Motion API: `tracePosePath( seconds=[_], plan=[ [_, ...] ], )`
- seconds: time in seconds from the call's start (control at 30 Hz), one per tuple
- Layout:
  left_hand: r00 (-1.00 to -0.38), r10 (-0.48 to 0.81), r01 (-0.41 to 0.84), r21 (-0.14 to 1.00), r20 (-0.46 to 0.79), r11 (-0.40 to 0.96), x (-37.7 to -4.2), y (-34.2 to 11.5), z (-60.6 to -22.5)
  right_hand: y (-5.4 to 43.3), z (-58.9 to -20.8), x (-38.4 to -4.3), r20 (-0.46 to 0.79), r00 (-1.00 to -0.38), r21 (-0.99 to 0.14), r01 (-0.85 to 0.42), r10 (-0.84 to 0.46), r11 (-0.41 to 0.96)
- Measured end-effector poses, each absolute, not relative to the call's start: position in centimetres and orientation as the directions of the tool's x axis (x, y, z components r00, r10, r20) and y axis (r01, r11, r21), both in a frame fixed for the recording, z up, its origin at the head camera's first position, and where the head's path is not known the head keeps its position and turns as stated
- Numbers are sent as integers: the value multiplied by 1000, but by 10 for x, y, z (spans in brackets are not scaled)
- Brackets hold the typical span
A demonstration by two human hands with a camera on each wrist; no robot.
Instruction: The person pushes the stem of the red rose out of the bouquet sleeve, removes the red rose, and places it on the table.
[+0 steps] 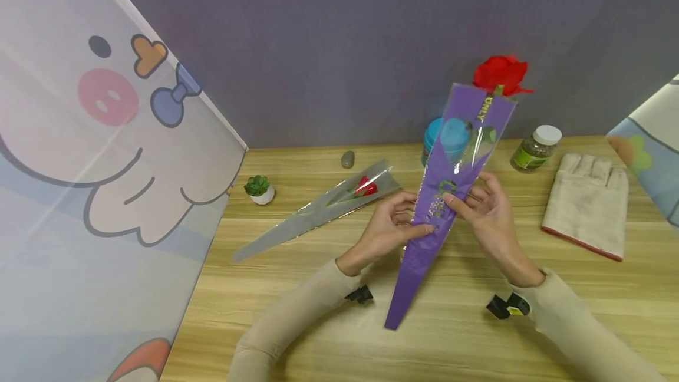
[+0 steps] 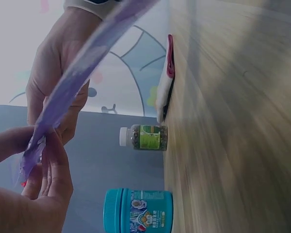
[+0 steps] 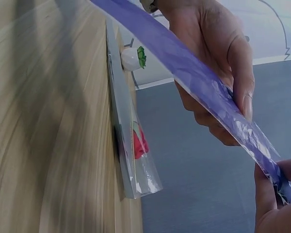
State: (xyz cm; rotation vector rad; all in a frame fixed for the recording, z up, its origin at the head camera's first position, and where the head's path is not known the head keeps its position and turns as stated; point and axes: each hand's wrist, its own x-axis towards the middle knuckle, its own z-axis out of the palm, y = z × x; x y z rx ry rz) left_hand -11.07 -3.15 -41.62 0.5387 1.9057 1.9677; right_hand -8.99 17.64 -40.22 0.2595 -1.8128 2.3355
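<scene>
A purple flower sleeve (image 1: 419, 258) with a clear front is held up over the table, tilted with its wide mouth to the upper right. From that mouth a red artificial rose (image 1: 501, 74) sticks out, its stem and leaves showing through the film. My left hand (image 1: 384, 226) pinches the sleeve's left edge, thumb on the front and fingers behind. Higher up, my right hand (image 1: 490, 226) grips the right edge the same way. Both wrist views show the sleeve edge-on between thumbs and fingers. On the table to the left lies a second rose (image 1: 366, 186) in a grey clear-fronted sleeve (image 1: 297, 226).
Behind the purple sleeve stands a blue-lidded tub (image 2: 138, 211), partly hidden in the head view. A white-capped jar (image 1: 536, 149) and a pair of work gloves (image 1: 586, 205) are at the right. A small potted succulent (image 1: 260, 188) and a grey stone (image 1: 348, 159) sit at the back left.
</scene>
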Motion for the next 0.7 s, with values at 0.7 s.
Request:
tracePosePath(
  seconds=[0.7],
  plan=[
    [-853, 519, 5, 997, 45, -77, -108, -29, -418, 181, -395, -92, 145, -989, -952, -147, 29, -270]
  ],
)
